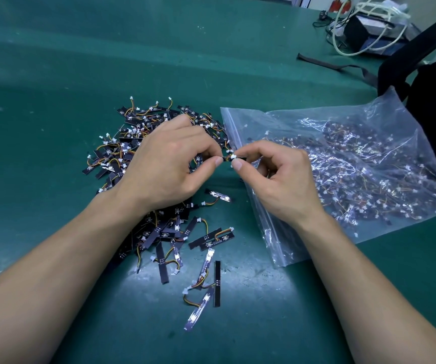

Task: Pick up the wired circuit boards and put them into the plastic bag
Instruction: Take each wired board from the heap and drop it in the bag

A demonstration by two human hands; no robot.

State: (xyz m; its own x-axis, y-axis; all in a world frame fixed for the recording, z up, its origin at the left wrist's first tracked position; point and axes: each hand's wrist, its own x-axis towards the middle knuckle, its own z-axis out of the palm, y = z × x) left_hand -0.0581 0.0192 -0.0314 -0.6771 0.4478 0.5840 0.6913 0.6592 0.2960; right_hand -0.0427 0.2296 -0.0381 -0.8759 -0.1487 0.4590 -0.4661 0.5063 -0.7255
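Observation:
A heap of small black wired circuit boards (135, 132) with orange-yellow wires and white plugs lies on the green mat, spreading from the middle down to the front. My left hand (167, 166) and my right hand (277, 174) meet above the heap's right side. Between them they pinch one wired circuit board (229, 158) by thumb and forefinger, just at the zip edge of the clear plastic bag (369, 119). The bag lies flat on the right and holds several boards. My left forearm covers part of the heap.
The green mat (54, 88) stretches to the left and back. A black bag with a strap (421, 82) stands behind the plastic bag. A dark box with white cables (369, 24) sits at the back right. Loose boards (206, 282) lie near the front.

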